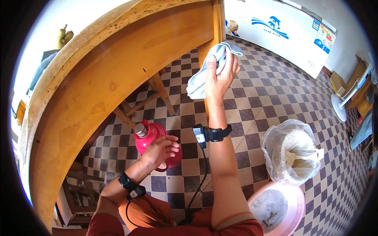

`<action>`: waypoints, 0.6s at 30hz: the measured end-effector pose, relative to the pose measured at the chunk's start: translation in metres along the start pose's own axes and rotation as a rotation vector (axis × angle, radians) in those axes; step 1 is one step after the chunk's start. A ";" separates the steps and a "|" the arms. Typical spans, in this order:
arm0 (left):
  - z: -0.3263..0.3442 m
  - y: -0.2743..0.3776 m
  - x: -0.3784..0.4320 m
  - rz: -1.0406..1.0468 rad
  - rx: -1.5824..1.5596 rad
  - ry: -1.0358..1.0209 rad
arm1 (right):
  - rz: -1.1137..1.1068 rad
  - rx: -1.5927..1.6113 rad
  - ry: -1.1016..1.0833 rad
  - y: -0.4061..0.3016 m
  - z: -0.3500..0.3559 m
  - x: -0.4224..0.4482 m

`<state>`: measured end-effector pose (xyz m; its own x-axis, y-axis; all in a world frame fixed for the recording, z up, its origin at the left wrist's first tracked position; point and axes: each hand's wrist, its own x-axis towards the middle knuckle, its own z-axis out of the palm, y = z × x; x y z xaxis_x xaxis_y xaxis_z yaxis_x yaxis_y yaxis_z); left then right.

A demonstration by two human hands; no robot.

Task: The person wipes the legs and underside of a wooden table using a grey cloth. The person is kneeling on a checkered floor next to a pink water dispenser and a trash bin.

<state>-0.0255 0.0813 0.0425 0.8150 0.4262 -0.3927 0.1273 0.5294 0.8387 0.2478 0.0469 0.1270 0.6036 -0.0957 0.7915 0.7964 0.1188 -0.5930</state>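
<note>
My right hand (221,78) grips a folded light-blue cloth (197,84) against the leg of a wooden table (219,23). The cloth hides part of that leg, and its upper end flares out past my fingers. Lower and to the left, my left hand (161,150) hangs empty with loosely bent, spread fingers. Behind it on the floor stands a pink-red thermos flask (150,134) with a metallic cap; the hand overlaps it in the picture, and I cannot tell whether they touch. The table's broad wooden apron (127,59) curves across the left side.
A pink basin (296,203) of sudsy water sits at lower right, beside a waste bin lined with a clear plastic bag (273,147). A white chest freezer (298,44) stands at the back. Wooden stools (164,91) are under the table. A white fan base (338,110) is far right.
</note>
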 end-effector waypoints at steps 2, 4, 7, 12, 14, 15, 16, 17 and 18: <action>-0.003 -0.001 -0.001 0.008 -0.001 -0.011 | -0.072 -0.033 0.049 0.002 -0.001 0.001; 0.004 -0.002 0.002 0.008 -0.003 -0.019 | -0.042 -0.016 0.002 0.009 -0.006 0.002; 0.007 -0.006 0.005 -0.013 0.022 0.039 | -0.075 -0.032 0.042 0.025 -0.004 -0.012; 0.014 -0.009 0.006 -0.018 0.026 0.037 | -0.018 0.053 0.036 0.000 -0.004 -0.014; 0.021 -0.012 0.009 -0.030 0.041 0.018 | -0.005 0.009 0.008 0.000 -0.013 -0.011; 0.023 -0.012 0.011 -0.032 0.052 0.013 | 0.009 0.000 0.014 -0.003 -0.015 -0.010; 0.024 -0.012 0.012 -0.034 0.061 0.011 | 0.018 0.010 0.031 -0.006 -0.015 -0.009; 0.025 -0.013 0.013 -0.030 0.056 0.008 | 0.028 0.021 0.046 -0.009 -0.014 -0.008; 0.023 -0.013 0.013 -0.029 0.052 0.005 | 0.031 0.017 0.050 -0.011 -0.015 -0.007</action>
<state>-0.0030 0.0628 0.0349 0.8079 0.4148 -0.4186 0.1797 0.5030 0.8454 0.2353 0.0320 0.1255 0.6291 -0.1406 0.7645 0.7771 0.1386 -0.6139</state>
